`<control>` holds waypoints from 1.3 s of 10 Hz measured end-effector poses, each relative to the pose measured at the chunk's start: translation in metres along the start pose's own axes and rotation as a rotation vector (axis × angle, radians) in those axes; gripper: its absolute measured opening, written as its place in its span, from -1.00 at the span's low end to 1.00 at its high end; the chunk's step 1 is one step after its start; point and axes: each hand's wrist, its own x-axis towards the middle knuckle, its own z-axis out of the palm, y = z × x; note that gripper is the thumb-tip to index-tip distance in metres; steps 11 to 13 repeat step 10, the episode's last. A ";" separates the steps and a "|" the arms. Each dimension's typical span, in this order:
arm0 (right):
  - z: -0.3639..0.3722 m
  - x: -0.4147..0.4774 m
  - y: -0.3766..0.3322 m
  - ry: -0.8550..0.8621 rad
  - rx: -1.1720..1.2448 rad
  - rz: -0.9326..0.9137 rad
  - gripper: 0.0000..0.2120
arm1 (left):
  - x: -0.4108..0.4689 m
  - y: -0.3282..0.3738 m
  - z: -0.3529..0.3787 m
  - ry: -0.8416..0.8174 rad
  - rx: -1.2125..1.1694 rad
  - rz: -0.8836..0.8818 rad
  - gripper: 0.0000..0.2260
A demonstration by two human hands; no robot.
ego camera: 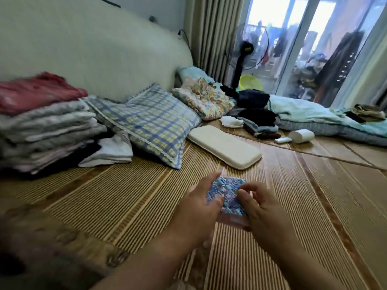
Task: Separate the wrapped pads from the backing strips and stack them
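Note:
A wrapped pad in blue patterned wrapping is held between both hands above the bamboo mat. My left hand grips its left side, thumb on top. My right hand pinches its right edge with curled fingers. A pale pinkish strip shows under the pad between the hands; its edges are blurred. The pad's lower part is hidden by my hands.
A cream oblong case lies beyond the hands. Folded clothes and a plaid pillow sit at the left. A tissue roll, bedding and a fan are at the right rear.

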 end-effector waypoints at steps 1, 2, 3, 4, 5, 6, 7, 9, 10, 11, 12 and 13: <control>0.048 0.024 -0.037 -0.167 0.169 0.017 -0.91 | 0.008 -0.007 -0.059 0.100 0.089 -0.026 -0.71; 0.108 0.047 -0.063 -0.340 0.295 0.072 -0.83 | 0.018 -0.026 -0.119 0.193 0.195 -0.090 -0.77; 0.171 0.069 -0.075 -0.482 0.283 0.106 -0.78 | 0.028 -0.054 -0.166 0.245 0.257 -0.181 -0.77; 0.229 0.086 -0.077 -0.565 0.238 0.146 -0.76 | 0.034 -0.092 -0.200 0.258 0.306 -0.284 -0.77; 0.273 0.097 -0.070 -0.638 0.174 0.165 -0.79 | 0.038 -0.129 -0.221 0.255 0.351 -0.385 -0.76; 0.305 0.104 -0.056 -0.696 0.087 0.163 -0.73 | 0.043 -0.160 -0.231 0.257 0.434 -0.438 -0.72; 0.324 0.113 -0.041 -0.659 -0.226 -0.062 -0.72 | 0.047 -0.183 -0.234 0.241 0.429 -0.474 -0.71; 0.333 0.131 -0.020 -0.724 -0.615 -0.201 -0.54 | 0.049 -0.202 -0.225 0.227 0.494 -0.480 -0.72; 0.328 0.131 -0.024 -0.711 -0.656 -0.299 -0.52 | 0.052 -0.199 -0.226 0.211 0.521 -0.483 -0.69; 0.328 0.131 -0.024 -0.711 -0.656 -0.299 -0.52 | 0.052 -0.199 -0.226 0.211 0.521 -0.483 -0.69; 0.328 0.131 -0.024 -0.711 -0.656 -0.299 -0.52 | 0.052 -0.199 -0.226 0.211 0.521 -0.483 -0.69; 0.328 0.131 -0.024 -0.711 -0.656 -0.299 -0.52 | 0.052 -0.199 -0.226 0.211 0.521 -0.483 -0.69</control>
